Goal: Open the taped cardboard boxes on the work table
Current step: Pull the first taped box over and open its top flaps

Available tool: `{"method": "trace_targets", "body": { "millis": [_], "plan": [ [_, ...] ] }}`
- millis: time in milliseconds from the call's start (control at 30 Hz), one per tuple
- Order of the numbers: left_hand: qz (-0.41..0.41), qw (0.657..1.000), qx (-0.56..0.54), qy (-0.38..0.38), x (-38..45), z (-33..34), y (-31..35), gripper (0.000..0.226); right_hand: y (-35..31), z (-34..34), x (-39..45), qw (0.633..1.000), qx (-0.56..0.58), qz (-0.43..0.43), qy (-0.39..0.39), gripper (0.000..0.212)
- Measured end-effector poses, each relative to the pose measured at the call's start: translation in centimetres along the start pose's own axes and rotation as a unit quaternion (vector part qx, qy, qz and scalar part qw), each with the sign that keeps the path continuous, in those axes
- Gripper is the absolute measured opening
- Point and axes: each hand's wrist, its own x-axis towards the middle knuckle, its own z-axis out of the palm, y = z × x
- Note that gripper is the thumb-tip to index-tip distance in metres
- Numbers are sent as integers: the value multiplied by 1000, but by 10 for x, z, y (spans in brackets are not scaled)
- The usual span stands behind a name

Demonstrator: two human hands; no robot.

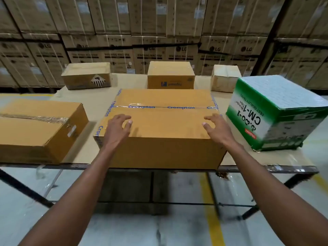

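Both hands, left [118, 129] and right [215, 129], loose-fingered (no grip) over taped Crompton box [159, 132].

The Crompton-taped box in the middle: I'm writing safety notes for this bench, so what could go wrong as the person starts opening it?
1. The Crompton-taped box sits right at the work table front edge; pulling at the tape could drag it off.
2. The seam tape looks intact, and both the left hand and right hand are bare, without a tool, so peeling may strain fingers.
3. The green box stands close by and could get knocked.
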Motion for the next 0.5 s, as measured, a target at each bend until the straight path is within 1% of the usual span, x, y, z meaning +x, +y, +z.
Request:
{"method": "trace_targets", "body": {
  "millis": [100, 167, 233, 333, 400, 500],
  "plan": [
    [-38, 997, 72, -4, 20, 0, -20, 37, 6, 4, 20, 993, -92, 62, -31, 50],
    [-66, 991, 115, -16, 36, 0, -32, 38, 12, 9, 40, 989, -104, 98, -36, 59],
    [-107, 982, 149, -38, 54, 2, -44, 40, 21, 13, 57, 987, -74, 138, -28, 69],
    [-155, 973, 154, -79, 78, 3, -64, 49, 26, 19, 72, 977, -18, 213, 2, 74],
    [-171, 973, 131, -86, 97, 3, -73, 56, 27, 21, 85, 966, -30, 255, 9, 75],
    [-198, 971, 94, -95, 121, 3, -80, 68, 29, 19, 102, 956, -22, 293, -5, 70]
  ]
}}
